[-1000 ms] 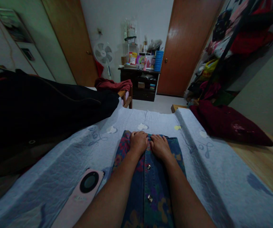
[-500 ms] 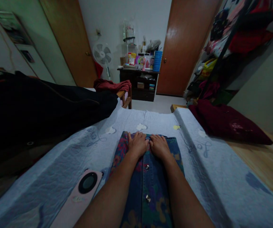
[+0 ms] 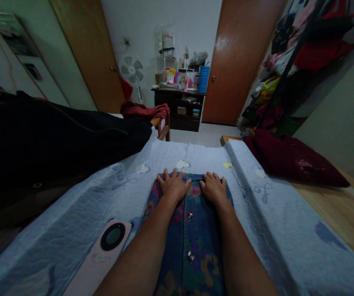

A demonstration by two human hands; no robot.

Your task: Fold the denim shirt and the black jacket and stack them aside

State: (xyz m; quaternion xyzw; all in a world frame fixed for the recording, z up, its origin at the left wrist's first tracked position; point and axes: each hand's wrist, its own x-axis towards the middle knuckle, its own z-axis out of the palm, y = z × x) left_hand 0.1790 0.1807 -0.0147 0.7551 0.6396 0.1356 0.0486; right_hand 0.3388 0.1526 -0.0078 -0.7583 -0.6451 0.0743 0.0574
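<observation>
we are looking at a floral denim garment (image 3: 206, 234) that is lying on the pale blue sheet (image 3: 127, 201), just to the right of the pink phone (image 3: 87, 267). we are resting our left hand (image 3: 173, 187) and our right hand (image 3: 214, 189) palm down on the garment's far edge, both reaching farther forward than the phone. our left grip is spreading wide, its fingers fanning; our right is looking a little narrower, its fingers bending at the edge, and neither is visibly clutching cloth. we are judging that the hands are lying apart, one on each side of the middle strip, so that they are steadying the edge evenly. the garment is looking flat and fairly smooth, its dark blue cloth showing red, purple and mustard flowers, with shiny metal buttons (image 3: 190, 256) running down its middle, while our forearms are hiding parts of it.
</observation>
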